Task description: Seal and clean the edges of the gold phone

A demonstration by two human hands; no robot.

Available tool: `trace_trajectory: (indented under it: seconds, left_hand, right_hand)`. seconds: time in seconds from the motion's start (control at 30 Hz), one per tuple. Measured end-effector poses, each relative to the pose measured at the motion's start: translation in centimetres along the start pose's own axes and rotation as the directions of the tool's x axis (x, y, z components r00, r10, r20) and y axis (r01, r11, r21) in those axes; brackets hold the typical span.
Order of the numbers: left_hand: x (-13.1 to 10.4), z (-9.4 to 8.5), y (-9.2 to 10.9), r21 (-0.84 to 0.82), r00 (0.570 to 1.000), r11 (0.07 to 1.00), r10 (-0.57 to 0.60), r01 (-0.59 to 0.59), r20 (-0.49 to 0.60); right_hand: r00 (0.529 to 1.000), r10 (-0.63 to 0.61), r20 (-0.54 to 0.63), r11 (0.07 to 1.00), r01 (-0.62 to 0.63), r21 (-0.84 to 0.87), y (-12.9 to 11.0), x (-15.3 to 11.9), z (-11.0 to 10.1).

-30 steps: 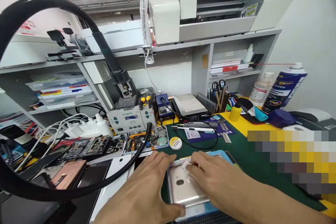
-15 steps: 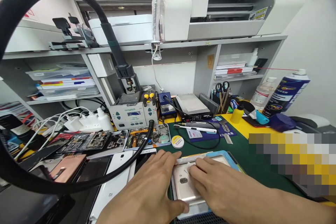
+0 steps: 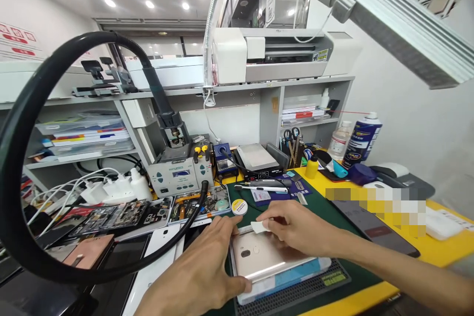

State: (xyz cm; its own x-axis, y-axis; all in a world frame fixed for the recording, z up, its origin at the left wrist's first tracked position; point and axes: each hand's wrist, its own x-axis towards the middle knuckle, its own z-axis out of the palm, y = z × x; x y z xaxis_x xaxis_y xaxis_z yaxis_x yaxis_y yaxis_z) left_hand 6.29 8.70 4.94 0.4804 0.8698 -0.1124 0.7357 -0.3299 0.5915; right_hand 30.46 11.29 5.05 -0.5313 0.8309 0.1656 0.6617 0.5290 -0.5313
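Note:
A pale gold phone (image 3: pixel 261 259) lies back side up on a blue and white pad (image 3: pixel 292 281), with its camera and round sensor showing. My left hand (image 3: pixel 202 266) rests at the phone's left end, thumb and fingers spread around that end. Above the phone's far edge, my right hand (image 3: pixel 292 222) pinches a small white piece (image 3: pixel 258 227). A dark ridged mat (image 3: pixel 318 289) shows under the pad.
A thick black hose (image 3: pixel 148 260) loops across the left side. Several phones and circuit boards (image 3: pixel 128 215) lie at the left. A round tin (image 3: pixel 239 207) sits behind the phone. At the right are a spray can (image 3: pixel 362 140) and a large dark phone (image 3: pixel 381 229).
The view has tilted up, and a lamp now shows at the top right. My right hand has lifted off the phone's back with the white piece, uncovering the round sensor.

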Motion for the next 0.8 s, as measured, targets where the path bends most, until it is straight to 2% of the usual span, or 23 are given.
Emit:
trace_trajectory:
  seconds: [0.07,0.13,0.17,0.23,0.3,0.4,0.53,0.7,0.8]
  left_hand:
    - [0.0,0.1,-0.1,0.003,1.000,1.000,0.010,-0.010,0.005]
    - [0.0,0.2,-0.3,0.005,0.999,0.999,0.035,-0.035,0.000]
    - [0.1,0.3,-0.4,0.004,0.999,0.999,0.051,-0.051,-0.004]
    - [0.1,0.4,-0.5,0.002,0.997,0.997,0.082,-0.082,-0.004]
    - [0.2,0.5,-0.5,0.001,0.996,0.996,0.090,-0.090,0.011]
    - [0.2,0.4,-0.3,-0.006,0.998,0.999,0.052,-0.052,0.042]
    - [0.3,0.4,-0.3,-0.018,0.997,1.000,0.018,-0.016,0.080]
    - [0.4,0.5,-0.9,-0.079,0.997,0.994,0.074,-0.071,0.035]
    - [0.4,0.5,-1.0,-0.081,0.998,0.995,0.064,-0.062,0.016]
  right_hand:
    - [0.996,-0.008,-0.094,0.998,0.002,-0.059,0.7,-1.0,0.4]
    - [0.969,-0.144,-0.200,0.961,0.089,-0.260,1.7,-2.0,1.0]
    - [0.943,-0.240,-0.229,0.909,0.136,-0.395,2.2,-2.5,1.3]
    - [0.900,-0.390,-0.195,0.763,0.197,-0.615,2.8,-3.3,2.0]
    - [0.906,-0.412,-0.100,0.677,0.231,-0.698,3.0,-4.0,2.7]
    - [0.942,-0.336,-0.009,0.698,0.243,-0.674,2.6,-4.7,3.6]
    - [0.972,-0.235,-0.016,0.800,0.183,-0.571,1.9,-5.0,4.6]
    - [0.995,-0.092,0.028,0.884,0.095,-0.457,1.6,-4.4,4.7]
    - [0.997,-0.074,0.033,0.906,0.081,-0.415,1.4,-3.7,4.8]
